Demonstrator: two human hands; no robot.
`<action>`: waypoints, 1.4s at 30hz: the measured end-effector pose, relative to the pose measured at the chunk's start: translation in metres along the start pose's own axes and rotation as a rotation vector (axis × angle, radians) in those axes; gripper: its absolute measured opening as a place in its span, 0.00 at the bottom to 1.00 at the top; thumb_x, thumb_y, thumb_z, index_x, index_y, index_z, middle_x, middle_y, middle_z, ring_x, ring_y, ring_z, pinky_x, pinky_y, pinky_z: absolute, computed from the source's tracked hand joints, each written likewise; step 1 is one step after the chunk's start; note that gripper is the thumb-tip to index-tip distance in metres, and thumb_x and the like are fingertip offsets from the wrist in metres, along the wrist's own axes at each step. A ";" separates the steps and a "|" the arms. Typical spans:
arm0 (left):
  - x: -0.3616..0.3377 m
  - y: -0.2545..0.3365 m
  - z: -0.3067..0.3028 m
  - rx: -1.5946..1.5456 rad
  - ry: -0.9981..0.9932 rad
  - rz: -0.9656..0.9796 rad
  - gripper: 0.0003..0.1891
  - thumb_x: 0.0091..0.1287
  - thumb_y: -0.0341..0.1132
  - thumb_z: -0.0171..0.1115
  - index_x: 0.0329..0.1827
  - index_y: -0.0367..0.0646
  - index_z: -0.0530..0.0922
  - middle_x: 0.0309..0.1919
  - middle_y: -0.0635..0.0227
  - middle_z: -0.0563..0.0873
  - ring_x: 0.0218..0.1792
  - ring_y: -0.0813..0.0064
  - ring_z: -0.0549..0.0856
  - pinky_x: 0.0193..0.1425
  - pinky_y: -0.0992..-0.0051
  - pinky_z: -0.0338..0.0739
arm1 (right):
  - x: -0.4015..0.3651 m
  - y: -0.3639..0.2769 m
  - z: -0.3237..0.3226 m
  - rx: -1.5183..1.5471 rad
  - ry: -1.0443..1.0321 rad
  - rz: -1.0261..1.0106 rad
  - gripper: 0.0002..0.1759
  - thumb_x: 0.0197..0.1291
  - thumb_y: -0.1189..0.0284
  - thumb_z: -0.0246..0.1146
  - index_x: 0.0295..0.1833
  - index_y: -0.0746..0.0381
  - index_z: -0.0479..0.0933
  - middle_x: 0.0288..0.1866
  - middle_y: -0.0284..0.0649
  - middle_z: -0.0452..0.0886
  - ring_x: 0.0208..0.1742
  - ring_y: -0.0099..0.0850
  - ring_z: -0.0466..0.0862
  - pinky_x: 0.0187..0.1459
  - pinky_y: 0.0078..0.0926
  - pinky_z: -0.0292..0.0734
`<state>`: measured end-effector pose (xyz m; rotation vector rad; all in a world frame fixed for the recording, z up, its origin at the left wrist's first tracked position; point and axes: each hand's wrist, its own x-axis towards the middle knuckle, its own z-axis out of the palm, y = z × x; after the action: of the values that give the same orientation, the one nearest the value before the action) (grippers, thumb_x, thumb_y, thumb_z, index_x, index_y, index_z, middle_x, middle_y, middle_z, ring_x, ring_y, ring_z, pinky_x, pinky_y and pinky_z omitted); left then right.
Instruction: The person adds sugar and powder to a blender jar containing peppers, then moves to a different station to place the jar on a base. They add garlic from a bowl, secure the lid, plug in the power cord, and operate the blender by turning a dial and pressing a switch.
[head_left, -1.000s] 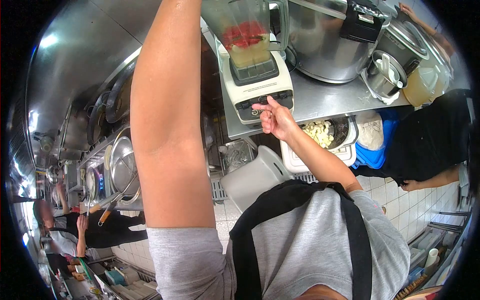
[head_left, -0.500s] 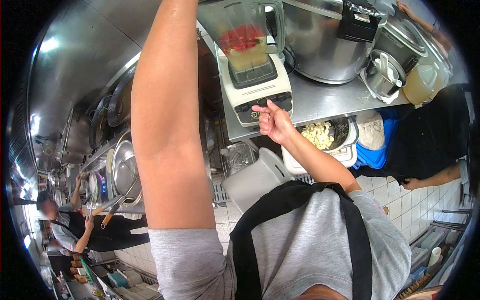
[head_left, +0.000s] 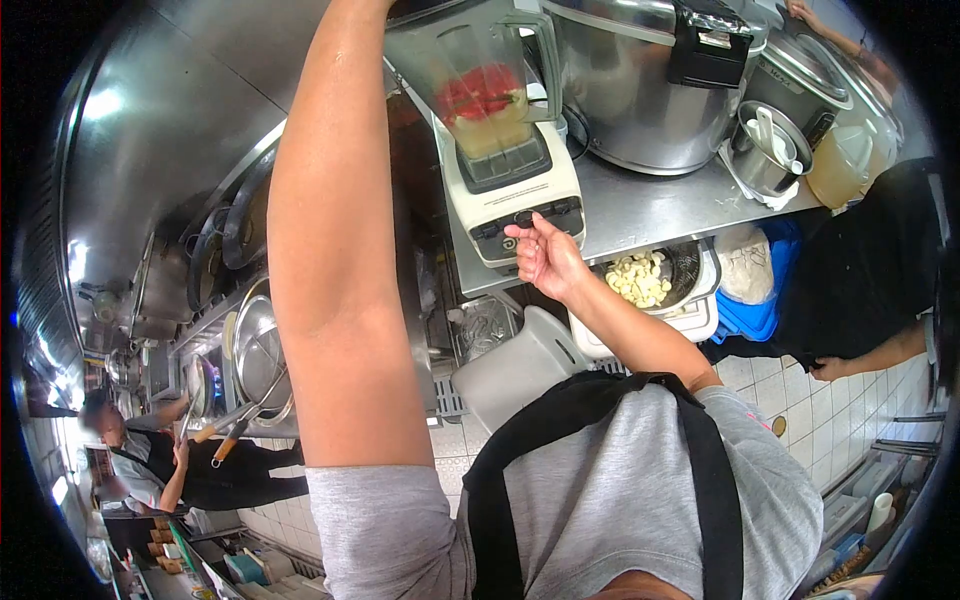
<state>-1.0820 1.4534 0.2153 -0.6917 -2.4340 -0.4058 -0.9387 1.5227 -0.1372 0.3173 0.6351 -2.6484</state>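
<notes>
A blender with a cream base (head_left: 510, 200) stands at the edge of the steel counter. Its clear jug (head_left: 440, 65) holds red pieces, perhaps peppers, above a pale yellowish mass at the bottom. My right hand (head_left: 548, 258) is at the front panel, thumb and index finger closed on the dark control knob (head_left: 523, 218), the other fingers curled in. My left arm (head_left: 335, 240) stretches up past the jug's left side. The left hand lies beyond the top edge of the view, so its fingers are hidden.
A large steel cooker (head_left: 640, 90) stands right of the blender, then a steel pot with white utensils (head_left: 770, 150) and a jug of yellowish liquid (head_left: 838, 165). Below sits a bowl of peeled cloves (head_left: 640, 280). A grey bin (head_left: 520, 365) is near. Co-workers stand left (head_left: 215, 465) and right (head_left: 850, 270).
The view has shifted slightly, and the blender appears a little lower. My right hand stays at the knob. The co-worker at the left has lowered an arm.
</notes>
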 end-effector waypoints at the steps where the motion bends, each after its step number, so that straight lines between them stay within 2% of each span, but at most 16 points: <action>1: -0.001 0.001 -0.001 -0.009 -0.002 0.014 0.29 0.61 0.55 0.49 0.56 0.44 0.78 0.55 0.51 0.79 0.58 0.53 0.76 0.61 0.64 0.68 | 0.003 0.001 -0.003 0.035 -0.030 0.016 0.27 0.71 0.51 0.43 0.48 0.66 0.71 0.16 0.30 0.64 0.15 0.24 0.62 0.21 0.23 0.57; 4: 0.001 0.005 -0.002 0.021 -0.025 -0.060 0.27 0.60 0.55 0.49 0.54 0.45 0.78 0.54 0.52 0.80 0.57 0.53 0.77 0.60 0.64 0.69 | 0.002 0.004 -0.005 0.052 -0.069 0.006 0.28 0.70 0.51 0.42 0.50 0.66 0.71 0.16 0.29 0.63 0.15 0.24 0.60 0.20 0.23 0.56; 6: -0.002 0.007 -0.004 -0.027 -0.049 -0.055 0.27 0.60 0.55 0.49 0.53 0.45 0.79 0.53 0.52 0.80 0.56 0.53 0.78 0.60 0.64 0.69 | 0.000 0.003 -0.002 -0.011 0.015 0.001 0.27 0.70 0.51 0.44 0.49 0.65 0.74 0.15 0.27 0.60 0.14 0.22 0.60 0.18 0.22 0.55; 8: -0.007 0.014 -0.011 -0.071 -0.057 -0.040 0.27 0.60 0.55 0.49 0.52 0.45 0.79 0.52 0.52 0.81 0.55 0.53 0.78 0.59 0.63 0.70 | 0.000 0.001 -0.003 -0.030 0.076 -0.002 0.27 0.66 0.47 0.51 0.49 0.63 0.71 0.14 0.29 0.62 0.13 0.24 0.60 0.18 0.25 0.55; 11: -0.010 0.015 -0.009 -0.081 -0.038 -0.041 0.28 0.59 0.55 0.49 0.51 0.43 0.79 0.51 0.52 0.81 0.54 0.52 0.78 0.59 0.63 0.70 | -0.002 0.005 0.000 -0.060 0.097 -0.029 0.25 0.64 0.48 0.56 0.46 0.61 0.69 0.14 0.29 0.62 0.13 0.25 0.60 0.18 0.25 0.55; 13: 0.009 -0.005 0.006 -0.069 0.028 -0.031 0.24 0.60 0.53 0.53 0.52 0.48 0.81 0.47 0.56 0.84 0.52 0.56 0.81 0.57 0.63 0.72 | 0.002 0.001 0.002 -0.037 0.068 -0.021 0.25 0.66 0.49 0.53 0.48 0.62 0.69 0.14 0.30 0.62 0.14 0.26 0.61 0.19 0.25 0.56; 14: 0.011 -0.007 0.007 -0.059 0.014 -0.071 0.30 0.56 0.60 0.51 0.54 0.50 0.80 0.50 0.57 0.83 0.55 0.56 0.79 0.58 0.62 0.71 | 0.000 0.002 0.000 -0.014 0.054 0.012 0.25 0.66 0.49 0.52 0.48 0.62 0.70 0.15 0.30 0.63 0.15 0.26 0.61 0.20 0.26 0.56; 20: 0.008 -0.004 0.006 -0.003 0.064 -0.044 0.29 0.58 0.58 0.51 0.56 0.51 0.79 0.54 0.59 0.81 0.56 0.56 0.78 0.59 0.61 0.71 | 0.002 0.003 -0.004 0.058 -0.032 0.014 0.26 0.70 0.51 0.45 0.49 0.65 0.71 0.17 0.29 0.62 0.16 0.24 0.60 0.22 0.24 0.58; 25: 0.005 0.000 0.004 0.002 0.030 -0.089 0.29 0.59 0.58 0.50 0.58 0.52 0.78 0.59 0.61 0.78 0.59 0.59 0.76 0.60 0.60 0.70 | 0.001 0.004 -0.003 0.085 -0.082 0.029 0.27 0.70 0.50 0.43 0.50 0.65 0.71 0.16 0.29 0.62 0.16 0.24 0.59 0.22 0.24 0.57; 29: 0.007 -0.005 0.008 0.018 0.034 -0.084 0.29 0.59 0.58 0.50 0.58 0.53 0.78 0.60 0.62 0.77 0.60 0.59 0.76 0.61 0.60 0.70 | -0.003 0.001 0.000 0.072 -0.078 0.047 0.26 0.69 0.50 0.45 0.50 0.64 0.70 0.16 0.29 0.62 0.16 0.24 0.59 0.22 0.23 0.56; 31: 0.005 -0.002 0.006 0.017 0.034 -0.090 0.29 0.59 0.58 0.50 0.59 0.53 0.78 0.60 0.62 0.77 0.60 0.59 0.76 0.61 0.60 0.70 | -0.008 0.000 0.007 -0.009 0.060 0.011 0.24 0.68 0.51 0.49 0.49 0.63 0.71 0.16 0.29 0.62 0.16 0.24 0.60 0.22 0.23 0.56; 33: 0.003 -0.001 0.005 0.017 0.032 -0.100 0.29 0.59 0.58 0.49 0.59 0.53 0.77 0.59 0.63 0.77 0.60 0.59 0.76 0.61 0.60 0.70 | -0.003 0.002 0.005 -0.002 0.063 0.005 0.23 0.68 0.51 0.50 0.48 0.63 0.71 0.16 0.29 0.62 0.15 0.24 0.61 0.21 0.23 0.56; 34: 0.003 0.000 0.005 0.008 0.034 -0.094 0.29 0.59 0.59 0.49 0.58 0.52 0.78 0.59 0.59 0.78 0.60 0.58 0.76 0.62 0.61 0.69 | -0.001 0.003 0.003 0.010 0.066 -0.002 0.23 0.67 0.52 0.51 0.47 0.63 0.71 0.15 0.29 0.62 0.15 0.24 0.61 0.21 0.23 0.56; 35: 0.002 0.000 0.004 0.000 0.036 -0.089 0.30 0.60 0.60 0.49 0.58 0.51 0.78 0.58 0.56 0.78 0.59 0.56 0.76 0.62 0.62 0.68 | 0.000 0.003 0.002 0.008 0.067 0.001 0.23 0.67 0.52 0.51 0.47 0.63 0.71 0.15 0.29 0.62 0.15 0.24 0.61 0.21 0.23 0.56; 39: 0.004 -0.003 0.007 -0.008 0.057 -0.074 0.30 0.60 0.60 0.49 0.57 0.50 0.78 0.57 0.56 0.79 0.58 0.56 0.77 0.62 0.63 0.69 | 0.002 0.001 -0.003 0.067 -0.046 0.037 0.24 0.67 0.51 0.50 0.47 0.63 0.72 0.16 0.29 0.63 0.16 0.25 0.62 0.21 0.23 0.56; 42: 0.005 -0.003 0.007 -0.017 0.018 -0.106 0.30 0.58 0.57 0.49 0.59 0.52 0.78 0.59 0.61 0.77 0.60 0.59 0.76 0.61 0.60 0.70 | 0.004 0.001 -0.005 0.073 -0.059 0.042 0.24 0.68 0.51 0.49 0.48 0.63 0.72 0.16 0.29 0.63 0.16 0.25 0.61 0.21 0.23 0.56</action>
<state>-1.0907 1.4557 0.2120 -0.5655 -2.4599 -0.4730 -0.9409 1.5228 -0.1428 0.2685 0.5084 -2.6346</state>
